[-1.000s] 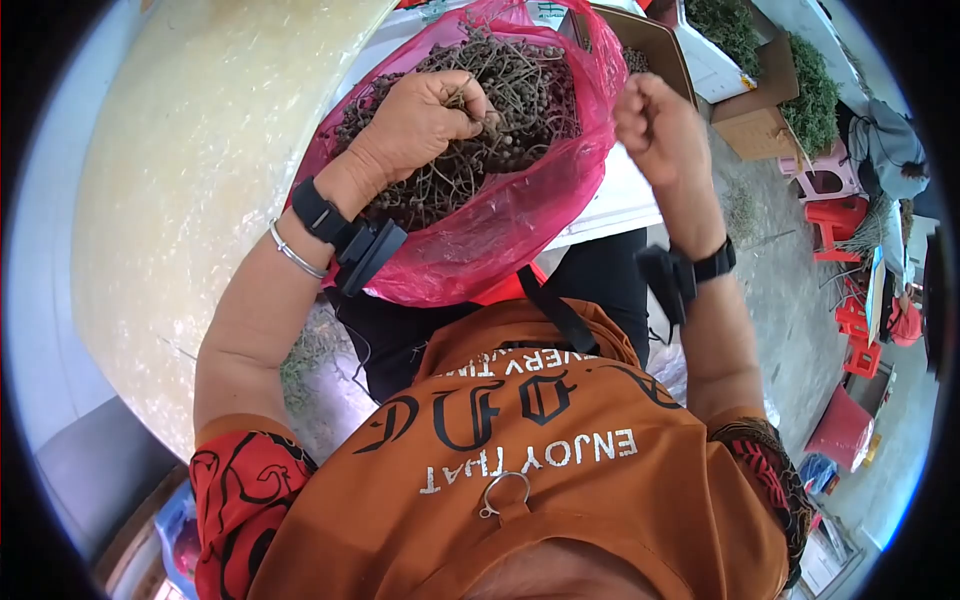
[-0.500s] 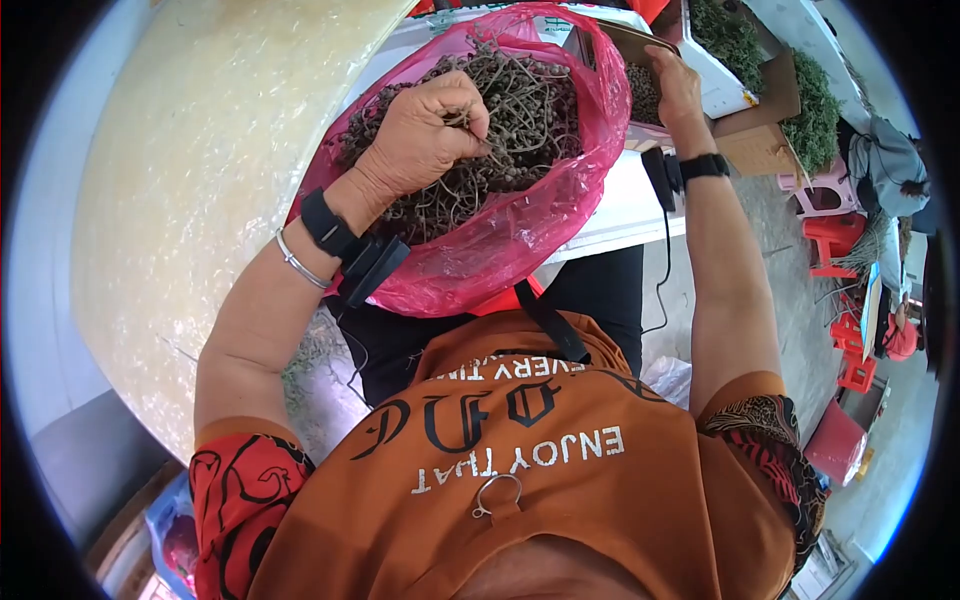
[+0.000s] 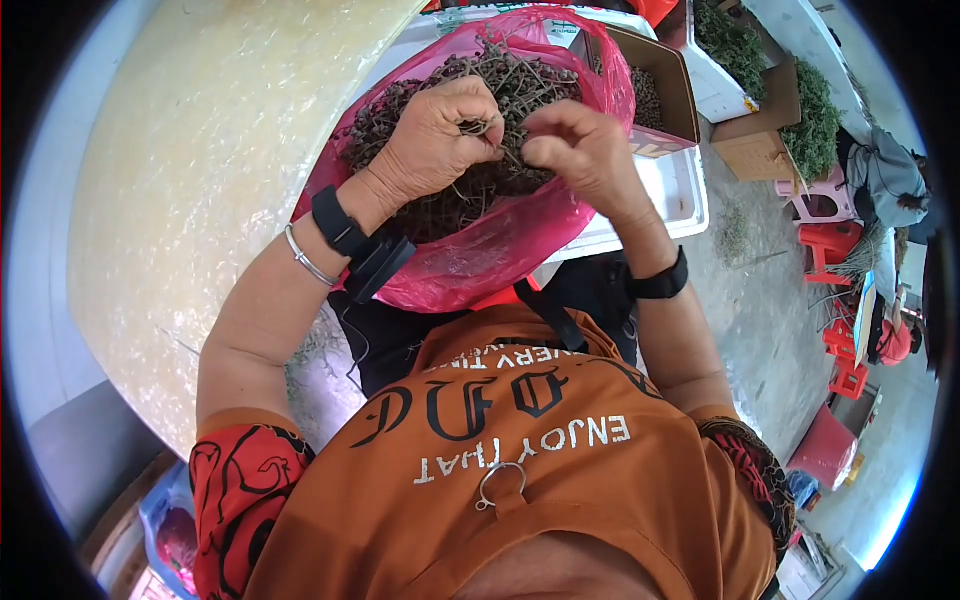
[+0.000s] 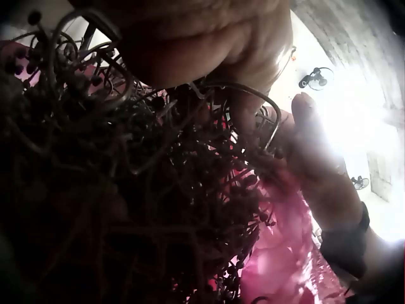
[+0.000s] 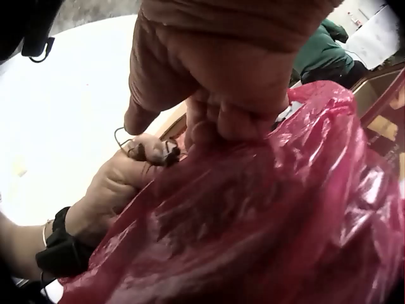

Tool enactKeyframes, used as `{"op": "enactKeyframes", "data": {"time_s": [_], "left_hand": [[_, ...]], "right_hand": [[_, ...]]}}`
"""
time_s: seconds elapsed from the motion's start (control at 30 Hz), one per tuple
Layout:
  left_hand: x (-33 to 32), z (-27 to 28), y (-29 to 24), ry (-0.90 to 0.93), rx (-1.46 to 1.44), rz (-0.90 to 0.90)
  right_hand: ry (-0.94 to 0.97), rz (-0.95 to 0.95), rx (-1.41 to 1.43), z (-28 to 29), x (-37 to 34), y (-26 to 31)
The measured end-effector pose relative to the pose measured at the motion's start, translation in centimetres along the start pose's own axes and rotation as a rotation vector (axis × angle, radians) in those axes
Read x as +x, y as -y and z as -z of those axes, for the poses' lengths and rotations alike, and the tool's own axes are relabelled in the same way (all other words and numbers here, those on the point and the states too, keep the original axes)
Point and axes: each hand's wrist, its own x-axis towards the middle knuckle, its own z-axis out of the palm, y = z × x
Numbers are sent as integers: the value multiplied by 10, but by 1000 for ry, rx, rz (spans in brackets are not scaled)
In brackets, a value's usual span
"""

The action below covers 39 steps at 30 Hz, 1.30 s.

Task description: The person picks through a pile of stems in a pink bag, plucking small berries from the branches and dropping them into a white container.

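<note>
A pink plastic bag (image 3: 470, 265) full of dark dried stems with small round heads (image 3: 540, 80) stands before the person. Over its middle, the left hand (image 3: 435, 140) curls its thumb and fingers round some stems; in the right wrist view a few thin stems stick out of the left hand (image 5: 111, 190). Just right of it is the right hand (image 3: 585, 160), thumb and forefinger bent towards the left fingertips. In the left wrist view the stems (image 4: 190, 158) lie below the left hand. Whether the right fingers hold a stem cannot be told.
Right of the bag stands a cardboard box (image 3: 685, 100) with small round pieces inside, on a white foam lid (image 3: 690, 190). Farther right are boxes of green plants (image 3: 815, 120), red stools (image 3: 828, 245) and another person (image 3: 885, 180). A large pale sheet (image 3: 200, 180) curves along the left.
The right hand went from beside the bag out to the cardboard box, then came back left, close to the left hand. The left hand stayed over the stems with its fingers curled.
</note>
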Motion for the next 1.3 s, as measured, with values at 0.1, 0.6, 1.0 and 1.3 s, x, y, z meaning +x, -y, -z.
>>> {"op": "enactKeyframes", "data": {"time_s": [0.1, 0.6, 1.0, 1.3], "left_hand": [[0, 0, -2, 9, -1, -13], [3, -4, 4, 246, 274, -202], [7, 10, 12, -5, -453, 345], [5, 10, 21, -67, -699, 323]], "right_hand": [[47, 27, -102, -5, -1, -3], [173, 117, -480, 2, -29, 26], [-12, -292, 602, 34, -38, 34], [-69, -65, -28, 1, -8, 10]]}}
